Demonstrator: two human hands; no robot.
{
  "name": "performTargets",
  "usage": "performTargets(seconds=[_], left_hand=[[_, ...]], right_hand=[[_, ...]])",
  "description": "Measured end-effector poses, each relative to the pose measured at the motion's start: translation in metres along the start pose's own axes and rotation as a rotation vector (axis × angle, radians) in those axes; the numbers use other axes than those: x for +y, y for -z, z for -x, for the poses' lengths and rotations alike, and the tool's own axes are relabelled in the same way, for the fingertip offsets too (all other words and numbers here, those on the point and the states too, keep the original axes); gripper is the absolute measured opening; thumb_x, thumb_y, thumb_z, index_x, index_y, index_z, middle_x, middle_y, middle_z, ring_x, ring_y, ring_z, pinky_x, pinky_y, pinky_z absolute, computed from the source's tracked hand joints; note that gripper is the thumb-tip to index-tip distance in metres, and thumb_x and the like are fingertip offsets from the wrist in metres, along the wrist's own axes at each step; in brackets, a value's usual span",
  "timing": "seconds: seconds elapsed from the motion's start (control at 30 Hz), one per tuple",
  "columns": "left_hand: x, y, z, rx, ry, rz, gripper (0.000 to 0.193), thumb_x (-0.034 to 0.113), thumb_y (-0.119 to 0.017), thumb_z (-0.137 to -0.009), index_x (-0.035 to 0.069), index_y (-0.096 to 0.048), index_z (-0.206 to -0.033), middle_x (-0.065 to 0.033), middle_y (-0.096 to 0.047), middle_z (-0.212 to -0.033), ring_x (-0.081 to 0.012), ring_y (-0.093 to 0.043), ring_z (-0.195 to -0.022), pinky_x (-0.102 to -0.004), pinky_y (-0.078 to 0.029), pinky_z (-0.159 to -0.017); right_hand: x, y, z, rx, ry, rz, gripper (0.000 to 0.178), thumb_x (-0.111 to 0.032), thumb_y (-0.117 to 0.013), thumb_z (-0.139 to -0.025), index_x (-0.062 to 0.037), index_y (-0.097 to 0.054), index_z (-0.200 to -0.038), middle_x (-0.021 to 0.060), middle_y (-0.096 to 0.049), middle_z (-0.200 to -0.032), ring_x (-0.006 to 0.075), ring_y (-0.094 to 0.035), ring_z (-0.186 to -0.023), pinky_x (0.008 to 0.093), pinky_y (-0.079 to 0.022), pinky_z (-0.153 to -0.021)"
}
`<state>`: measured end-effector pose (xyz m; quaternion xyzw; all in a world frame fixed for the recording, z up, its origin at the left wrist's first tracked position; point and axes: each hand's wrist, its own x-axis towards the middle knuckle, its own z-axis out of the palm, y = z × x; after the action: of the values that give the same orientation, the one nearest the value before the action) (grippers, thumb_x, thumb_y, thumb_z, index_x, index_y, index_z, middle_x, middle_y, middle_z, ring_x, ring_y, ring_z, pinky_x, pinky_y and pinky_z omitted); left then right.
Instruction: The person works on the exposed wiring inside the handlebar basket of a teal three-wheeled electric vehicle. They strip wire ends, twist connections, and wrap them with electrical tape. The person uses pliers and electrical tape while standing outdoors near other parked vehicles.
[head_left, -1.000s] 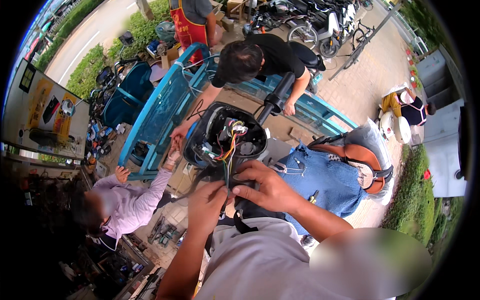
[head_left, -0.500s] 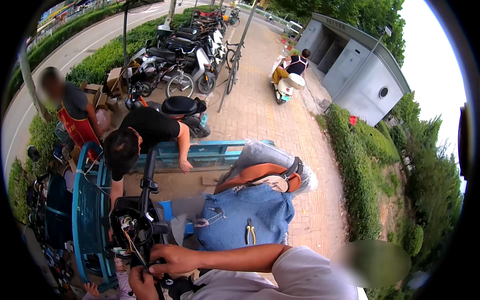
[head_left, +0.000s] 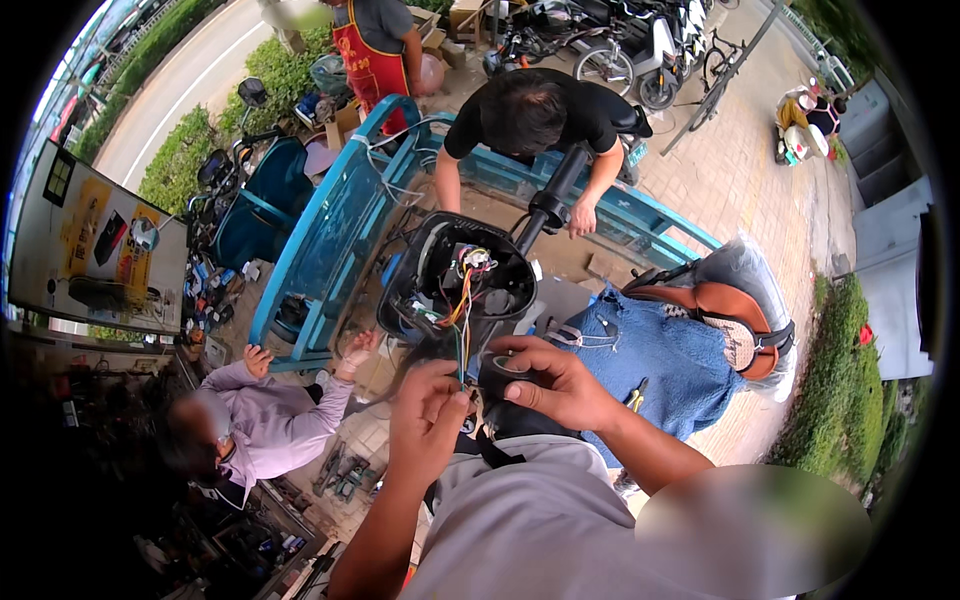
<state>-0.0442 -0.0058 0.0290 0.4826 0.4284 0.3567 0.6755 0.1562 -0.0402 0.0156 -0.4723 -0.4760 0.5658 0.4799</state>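
Observation:
Coloured wires (head_left: 463, 315) hang out of a black open scooter front housing (head_left: 395, 300) just ahead of me. My left hand (head_left: 430, 415) pinches the lower end of these wires between thumb and fingertips. In my right hand (head_left: 560, 382) is a roll of black tape (head_left: 507, 365), gripped by thumb and fingers close beside the wires. Whether a strip of tape reaches the wires cannot be made out. A black handlebar grip (head_left: 555, 200) rises beyond the housing. Pliers (head_left: 637, 395) with yellow handles lie on a blue cloth (head_left: 620, 345) to the right.
A blue metal cart bed (head_left: 330, 230) surrounds the scooter. Across it leans a person in black (head_left: 545, 110); another in lilac (head_left: 285, 420) is at left, and one in a red apron (head_left: 370, 60) stands behind. An orange-brown seat (head_left: 730, 305) is at right.
My view has swung left and down, so the scene sits further right. My hands now show more clearly and further apart, with the tape roll visible. The distant scooter rider has moved farther off.

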Motion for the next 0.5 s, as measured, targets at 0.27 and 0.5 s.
performTargets(seconds=[0.27, 0.5], left_hand=[[0.01, -0.016, -0.001, 0.093, -0.395, -0.647, 0.021, -0.003, -0.068, -0.072, 0.0, -0.064, -0.093, -0.01, -0.062, -0.094, -0.0203, -0.063, -0.071, -0.0299, -0.051, -0.061], [0.011, -0.017, -0.003, 0.11, -0.471, -0.742, 0.016, -0.005, -0.067, -0.07, 0.0, -0.061, -0.084, -0.0111, -0.063, -0.094, -0.0256, -0.063, -0.068, -0.0333, -0.05, -0.059]], right_hand=[[-0.029, 0.004, 0.006, -0.031, 0.271, 0.498, 0.033, -0.022, -0.079, -0.074, -0.0023, -0.065, -0.097, 0.0181, -0.053, -0.124, 0.034, -0.059, -0.106, 0.0377, -0.05, -0.084], [-0.035, -0.002, 0.007, -0.024, 0.211, 0.536, 0.033, -0.023, -0.08, -0.074, -0.0029, -0.066, -0.096, 0.0177, -0.055, -0.121, 0.0351, -0.061, -0.1, 0.0378, -0.052, -0.08]])
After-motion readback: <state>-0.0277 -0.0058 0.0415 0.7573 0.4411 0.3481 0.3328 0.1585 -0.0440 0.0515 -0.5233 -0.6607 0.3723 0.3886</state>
